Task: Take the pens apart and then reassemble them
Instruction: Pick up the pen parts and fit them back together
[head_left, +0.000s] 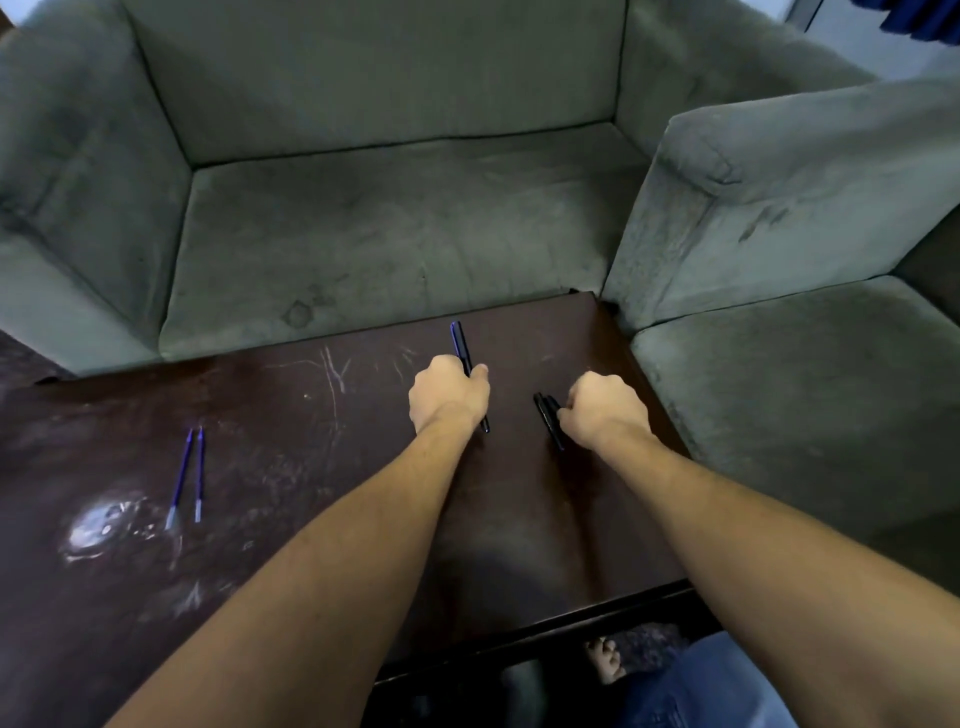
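Pen barrel (460, 343), dark with a blue sheen, gripped mid-length in left hand (447, 395). Fingers curled round it in a fist, thumb laid against its right side. Long axis far-to-near: far end poking out past the knuckles toward the sofa, near end showing beside the wrist, canted slightly right. Touching the table (322, 457) or held just above it: cannot tell.

Just right of that and apart from it: black pieces (545, 415), two short dark tubes side by side on the table, maybe caps or another barrel, too dark to say. Same far-to-near axis, roughly parallel to the held barrel. Right hand (605, 410) at their right side, fingers curled, tips pinching at the piece nearer the palm; exact contact hidden under the knuckles.

Well apart to the left: refills (199, 475), two thin blue ones side by side, not quite touching, writing tips toward the near edge. Axis again roughly far-to-near.

Judgement: take-apart stage looks done or close, reassembly pending. Key relation for the next move: refills off to the left of both hands, left hand clearly nearer, right hand farthest and occupied. Probably calls for carrying the barrel over with the left, or setting it down and reaching left. Risks: thin refills rolling on the scratched top, wrong end fed into the barrel.

Around: glare patch on the table near the refills, grey-green sofa (389, 234) behind, armchair (779, 208) at right, bare foot (605, 662) below the near edge.
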